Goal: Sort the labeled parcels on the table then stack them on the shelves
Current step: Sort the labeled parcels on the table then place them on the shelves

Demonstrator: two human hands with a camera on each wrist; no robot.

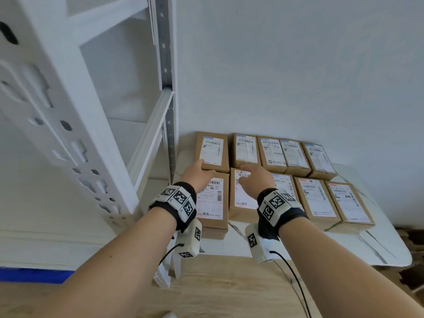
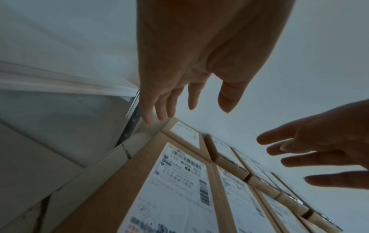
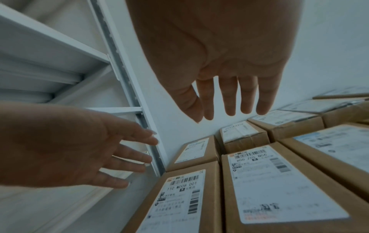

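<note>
Table (image 1: pixel 376 246), white top, against a white wall (image 1: pixel 298 65): ten brown cardboard parcels, each with a white shipping label facing up, laid flat in two rows of five. Back row runs along the table's far edge by the wall; front row sits just before it, boxes side by side and touching or nearly so.

Front-row left parcel (image 1: pixel 214 203), at the table's left edge: label reads "110 M008 001". Next parcel to its right (image 1: pixel 243 203): label reads "800 705 N06" in the right wrist view.

Back-row left parcel (image 1: pixel 213 151): far-left corner of the table.

Left hand (image 1: pixel 198 177): above the seam between front and back left parcels, fingers straight and slightly apart, holding nothing.

Right hand (image 1: pixel 255 180): above the second front-row parcel, fingers straight, spread, holding nothing.

Shelving unit (image 1: pixel 75 99), white metal with perforated uprights: stands just left of the table.
</note>
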